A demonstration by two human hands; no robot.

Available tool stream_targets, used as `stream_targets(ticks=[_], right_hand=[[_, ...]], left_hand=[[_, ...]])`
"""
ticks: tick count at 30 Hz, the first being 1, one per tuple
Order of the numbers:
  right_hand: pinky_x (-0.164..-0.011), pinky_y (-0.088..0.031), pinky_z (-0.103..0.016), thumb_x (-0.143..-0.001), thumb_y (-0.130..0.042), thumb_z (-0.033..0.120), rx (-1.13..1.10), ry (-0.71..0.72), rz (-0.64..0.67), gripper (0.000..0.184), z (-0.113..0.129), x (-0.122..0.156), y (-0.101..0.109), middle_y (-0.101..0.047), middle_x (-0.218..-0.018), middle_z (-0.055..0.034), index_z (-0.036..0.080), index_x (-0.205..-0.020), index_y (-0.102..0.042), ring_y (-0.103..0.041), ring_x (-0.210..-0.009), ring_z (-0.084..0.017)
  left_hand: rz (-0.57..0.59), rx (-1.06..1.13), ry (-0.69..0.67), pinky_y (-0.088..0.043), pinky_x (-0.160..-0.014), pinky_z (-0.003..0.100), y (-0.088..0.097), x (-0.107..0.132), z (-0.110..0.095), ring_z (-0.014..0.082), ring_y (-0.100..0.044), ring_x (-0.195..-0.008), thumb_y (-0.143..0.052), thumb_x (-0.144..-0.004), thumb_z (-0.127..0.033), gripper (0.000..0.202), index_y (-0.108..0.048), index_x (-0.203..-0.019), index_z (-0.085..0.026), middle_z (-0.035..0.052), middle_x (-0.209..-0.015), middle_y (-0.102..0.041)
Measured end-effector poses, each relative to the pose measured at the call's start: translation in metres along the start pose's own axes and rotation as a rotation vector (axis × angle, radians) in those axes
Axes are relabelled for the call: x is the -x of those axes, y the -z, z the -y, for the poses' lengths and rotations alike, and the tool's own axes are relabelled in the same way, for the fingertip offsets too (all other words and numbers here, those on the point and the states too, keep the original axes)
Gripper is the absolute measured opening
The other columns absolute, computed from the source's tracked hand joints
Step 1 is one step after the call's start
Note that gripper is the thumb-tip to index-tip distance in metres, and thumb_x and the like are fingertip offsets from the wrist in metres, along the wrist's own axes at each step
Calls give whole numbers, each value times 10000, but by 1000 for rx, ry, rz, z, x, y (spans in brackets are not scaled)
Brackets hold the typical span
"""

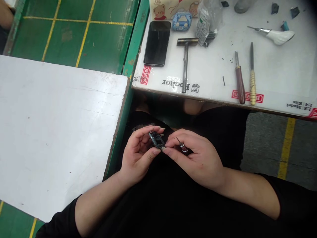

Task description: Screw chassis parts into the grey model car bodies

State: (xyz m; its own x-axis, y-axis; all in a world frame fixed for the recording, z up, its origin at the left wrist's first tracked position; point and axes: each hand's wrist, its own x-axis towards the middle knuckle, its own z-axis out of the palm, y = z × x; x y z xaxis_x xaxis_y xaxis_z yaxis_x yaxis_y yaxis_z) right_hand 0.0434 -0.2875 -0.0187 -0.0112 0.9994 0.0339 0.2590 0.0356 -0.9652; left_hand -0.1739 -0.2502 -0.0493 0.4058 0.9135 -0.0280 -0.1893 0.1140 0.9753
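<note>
Above my lap, my left hand (138, 153) grips a small dark part (156, 140) with a frame-like shape between thumb and fingers. Its exact kind is too small to tell. My right hand (198, 157) pinches the near right end of that part with thumb and forefinger. Tucked in the same hand is a small tool (182, 145) with a thin metal shaft and a dark reddish handle, perhaps a screwdriver; its tip points up and left, away from the part. The right hand's other fingers are curled and partly hidden.
On the white-topped table ahead lie a black phone (157, 43), a metal T-shaped hammer (185, 62), a brown-handled chisel (239, 77), a file (252, 74), a white-handled tool (274, 34), a blue case (182, 21) and a plastic bag (206, 23). A white board (56, 125) stands left.
</note>
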Motion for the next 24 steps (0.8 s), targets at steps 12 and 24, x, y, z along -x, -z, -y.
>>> stream_targets(ticks=[12, 24], right_hand=[[-675, -502, -295, -988, -901, 404, -211, -365, 123, 245, -11, -6, 0, -719, -851, 7, 234, -855, -785, -608, -734, -149], [-615, -476, -266, -786, -1071, 579, -482, -566, 202, 504, -19, -8, 2, -690, -781, 27, 216, -867, -731, -565, -666, -129]], left_hand=[[8, 77, 163, -674, -1183, 456, 6, -3, -2, 295, -837, -1319, -926, -1007, -200, 492, -781, -1472, -275, 122, -1437, -840], [118, 337, 541, -635, -1208, 431, 11, -9, 2, 318, -804, -1374, -1030, -908, -293, 614, -828, -1487, -255, 128, -1454, -847]])
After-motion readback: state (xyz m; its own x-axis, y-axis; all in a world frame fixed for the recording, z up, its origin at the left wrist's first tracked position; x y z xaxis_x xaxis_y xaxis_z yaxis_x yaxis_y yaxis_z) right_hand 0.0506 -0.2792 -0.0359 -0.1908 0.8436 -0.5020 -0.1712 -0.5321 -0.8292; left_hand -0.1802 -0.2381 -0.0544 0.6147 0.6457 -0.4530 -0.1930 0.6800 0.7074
